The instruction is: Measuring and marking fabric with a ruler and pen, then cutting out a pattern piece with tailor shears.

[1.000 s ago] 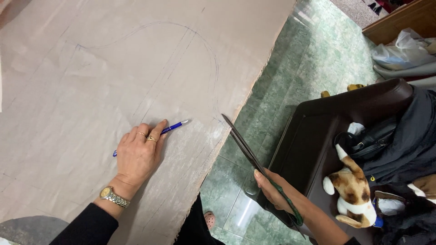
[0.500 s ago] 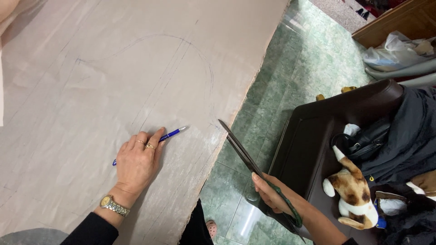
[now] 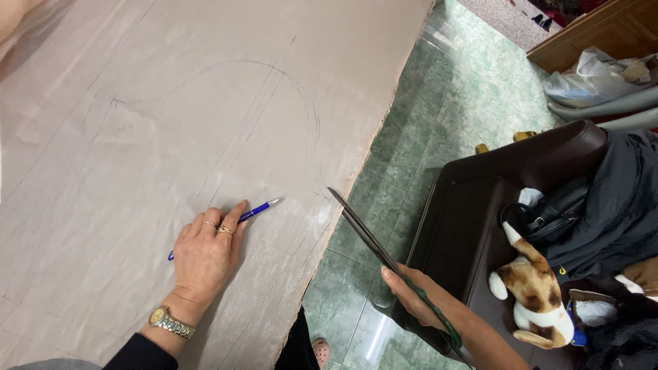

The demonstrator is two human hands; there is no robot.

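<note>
On the pinkish fabric (image 3: 137,137), the left hand (image 3: 205,257) lay flat as it had a second before, fingers pressing the blue pen (image 3: 247,214) down. Since then the right hand (image 3: 411,294), clamped on the scissors (image 3: 370,236), had brought the parted blade tips nearer the cloth's edge. The fabric was smooth, marked with a curved drawn line (image 3: 274,75).
</note>
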